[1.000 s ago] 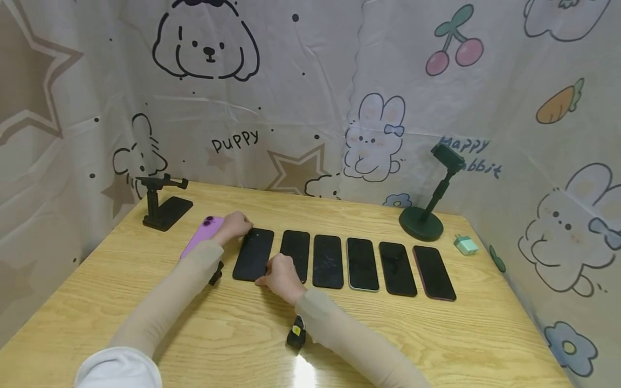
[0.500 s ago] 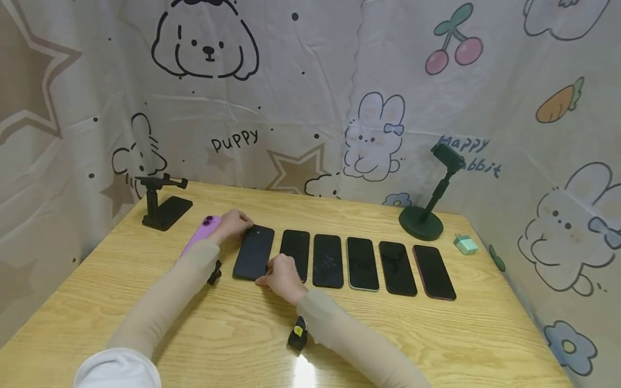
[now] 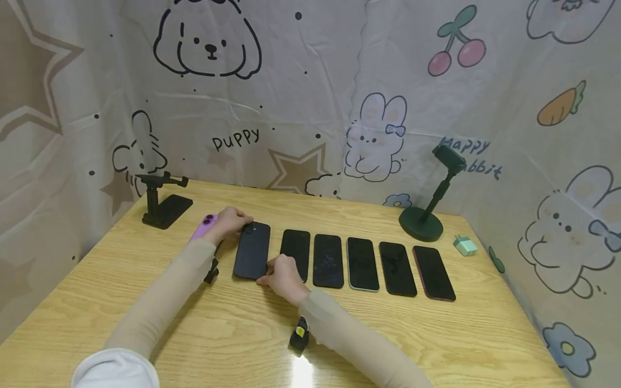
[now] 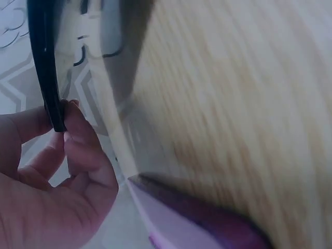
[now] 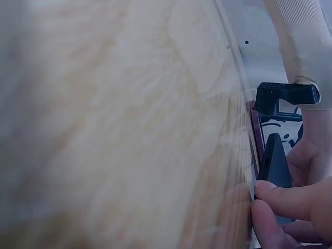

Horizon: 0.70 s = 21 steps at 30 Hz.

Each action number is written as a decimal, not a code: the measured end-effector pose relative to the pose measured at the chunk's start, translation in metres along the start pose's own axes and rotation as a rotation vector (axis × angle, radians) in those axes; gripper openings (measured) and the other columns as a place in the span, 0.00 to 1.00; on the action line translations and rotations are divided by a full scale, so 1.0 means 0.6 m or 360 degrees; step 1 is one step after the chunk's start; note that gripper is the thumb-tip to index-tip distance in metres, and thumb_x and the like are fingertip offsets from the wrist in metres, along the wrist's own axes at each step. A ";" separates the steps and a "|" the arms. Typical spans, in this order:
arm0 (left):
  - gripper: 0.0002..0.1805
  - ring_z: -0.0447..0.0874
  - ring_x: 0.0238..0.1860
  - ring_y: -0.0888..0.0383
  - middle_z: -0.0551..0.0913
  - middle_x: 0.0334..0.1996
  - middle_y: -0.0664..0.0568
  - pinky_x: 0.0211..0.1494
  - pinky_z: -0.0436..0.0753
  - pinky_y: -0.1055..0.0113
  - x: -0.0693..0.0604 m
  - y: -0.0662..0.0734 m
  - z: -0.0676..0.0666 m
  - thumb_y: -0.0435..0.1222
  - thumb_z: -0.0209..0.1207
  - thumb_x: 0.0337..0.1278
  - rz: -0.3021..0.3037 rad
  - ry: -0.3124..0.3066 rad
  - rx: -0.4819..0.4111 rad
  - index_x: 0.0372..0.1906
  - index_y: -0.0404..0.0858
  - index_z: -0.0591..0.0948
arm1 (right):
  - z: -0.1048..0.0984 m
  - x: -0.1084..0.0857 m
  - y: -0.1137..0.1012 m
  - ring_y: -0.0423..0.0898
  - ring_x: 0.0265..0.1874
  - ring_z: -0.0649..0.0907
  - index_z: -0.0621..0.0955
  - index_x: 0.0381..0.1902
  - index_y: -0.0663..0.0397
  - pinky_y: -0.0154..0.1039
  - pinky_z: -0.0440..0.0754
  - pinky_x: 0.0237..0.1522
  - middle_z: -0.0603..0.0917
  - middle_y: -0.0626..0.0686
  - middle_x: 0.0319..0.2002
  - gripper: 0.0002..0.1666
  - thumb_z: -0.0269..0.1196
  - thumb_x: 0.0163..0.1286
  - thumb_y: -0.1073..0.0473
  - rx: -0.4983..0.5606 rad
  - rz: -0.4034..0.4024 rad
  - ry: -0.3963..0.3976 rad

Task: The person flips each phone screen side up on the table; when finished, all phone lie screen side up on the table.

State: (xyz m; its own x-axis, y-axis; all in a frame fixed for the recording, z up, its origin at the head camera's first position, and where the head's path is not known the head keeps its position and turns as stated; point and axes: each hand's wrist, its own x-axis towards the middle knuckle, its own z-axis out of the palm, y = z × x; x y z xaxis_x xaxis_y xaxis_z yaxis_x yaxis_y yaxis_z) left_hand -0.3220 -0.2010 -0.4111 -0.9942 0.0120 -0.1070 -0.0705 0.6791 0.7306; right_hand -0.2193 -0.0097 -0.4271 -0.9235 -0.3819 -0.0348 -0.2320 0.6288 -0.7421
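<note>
Both hands hold a dark blue-black smartphone, its camera side facing up, at the left end of a row of phones. My left hand pinches its upper left corner. In the left wrist view the thumb and fingers grip the edge of that phone, held above the table. My right hand pinches the lower right corner; the right wrist view has its thumb and forefinger on the phone's end. A purple phone lies just left, partly hidden by the left hand and sleeve.
Several dark-screened phones lie side by side to the right, from the nearest phone to the end phone. A black folding stand is back left. A round-based stand and pale green charger plug are back right.
The held phone has tilted, its far end rising and shifting slightly left, and its camera now shows more plainly. The left hand moved with it; the right hand stayed almost in place.
</note>
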 end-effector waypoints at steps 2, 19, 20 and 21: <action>0.20 0.82 0.38 0.52 0.83 0.47 0.35 0.39 0.78 0.67 -0.001 0.001 -0.001 0.41 0.54 0.67 0.0015 0.0010 0.0040 0.50 0.27 0.82 | 0.000 0.000 0.000 0.38 0.15 0.81 0.86 0.41 0.65 0.29 0.76 0.19 0.83 0.49 0.18 0.14 0.71 0.56 0.65 -0.0004 -0.0001 -0.0005; 0.21 0.83 0.48 0.46 0.80 0.54 0.36 0.31 0.72 0.74 0.000 0.001 -0.008 0.40 0.59 0.60 -0.0012 -0.0043 -0.0262 0.52 0.30 0.82 | -0.003 0.001 -0.001 0.37 0.17 0.78 0.85 0.26 0.60 0.31 0.77 0.24 0.80 0.48 0.16 0.08 0.72 0.56 0.61 -0.0081 -0.0047 0.0011; 0.20 0.83 0.47 0.47 0.81 0.53 0.37 0.33 0.74 0.73 0.000 0.002 -0.005 0.39 0.60 0.59 0.0002 -0.0008 -0.0255 0.52 0.31 0.82 | -0.003 0.000 -0.001 0.37 0.17 0.78 0.85 0.26 0.60 0.31 0.79 0.28 0.80 0.47 0.16 0.09 0.72 0.56 0.60 -0.0091 -0.0052 0.0015; 0.19 0.83 0.46 0.48 0.82 0.52 0.37 0.36 0.76 0.72 0.001 0.003 -0.003 0.39 0.60 0.58 0.0029 0.0023 -0.0238 0.50 0.31 0.83 | -0.004 -0.001 -0.002 0.36 0.15 0.77 0.85 0.24 0.60 0.31 0.79 0.28 0.80 0.46 0.14 0.10 0.72 0.56 0.58 -0.0102 -0.0062 0.0015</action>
State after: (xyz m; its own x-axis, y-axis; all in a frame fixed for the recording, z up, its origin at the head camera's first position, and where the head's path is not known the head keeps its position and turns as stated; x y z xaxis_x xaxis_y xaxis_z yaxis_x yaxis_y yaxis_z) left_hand -0.3226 -0.2011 -0.4087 -0.9964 0.0121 -0.0843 -0.0630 0.5621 0.8246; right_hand -0.2194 -0.0087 -0.4248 -0.9163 -0.4006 -0.0003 -0.2866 0.6561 -0.6982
